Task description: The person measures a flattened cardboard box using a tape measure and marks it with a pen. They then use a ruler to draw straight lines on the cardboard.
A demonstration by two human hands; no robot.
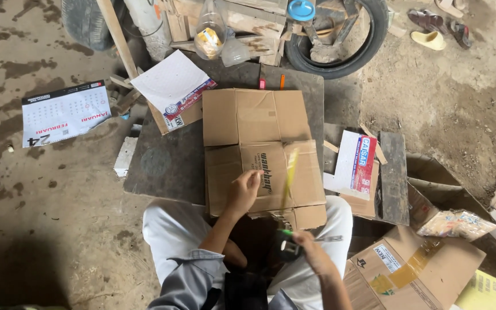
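A stained dirt floor (pixel 47 189) lies in even daylight. A low dark board (pixel 167 161) serves as a table. A calendar sheet (pixel 64 112) lies to the left, a tyre (pixel 340 60) leans behind, and sandals (pixel 434 28) sit apart at top right. Scrap wood (pixel 248 23), perhaps offcuts, piles up behind.

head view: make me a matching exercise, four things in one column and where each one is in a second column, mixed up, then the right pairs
Things:
1. flattened brown cardboard box
2. white calendar sheet
3. black rubber tyre
4. black tape measure with yellow blade

Places:
A. in the right hand, blade pulled out over the cardboard
B. on the dirt floor at far left
C. on the dark board, under the left hand
D. at the top, behind the board

Pairs: 1-C, 2-B, 3-D, 4-A
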